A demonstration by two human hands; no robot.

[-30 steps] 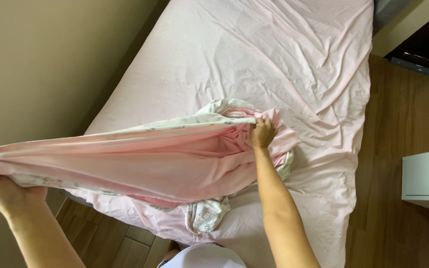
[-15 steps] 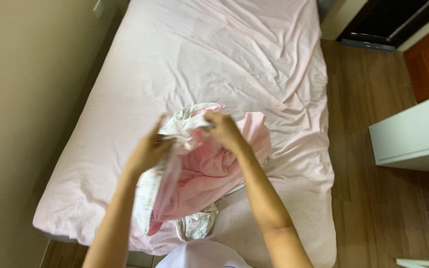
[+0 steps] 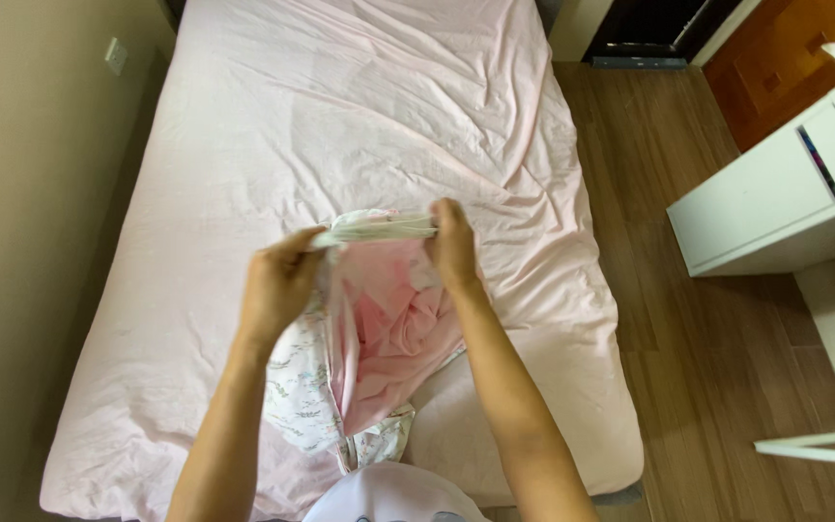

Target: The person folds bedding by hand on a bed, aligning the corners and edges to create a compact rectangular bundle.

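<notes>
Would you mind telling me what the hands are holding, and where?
Both the left hand and right hand pinch the pink-lined cloth along its top edge.

My left hand [image 3: 277, 290] and right hand [image 3: 454, 246] grip the top edge of a bunched cloth [image 3: 369, 329] between them, which hangs above the near part of the bed [image 3: 359, 106]. A wall [image 3: 21, 242] runs along the bed's left side. To the right, on the floor [image 3: 717, 348], stands a cabinet [image 3: 775, 198].
</notes>
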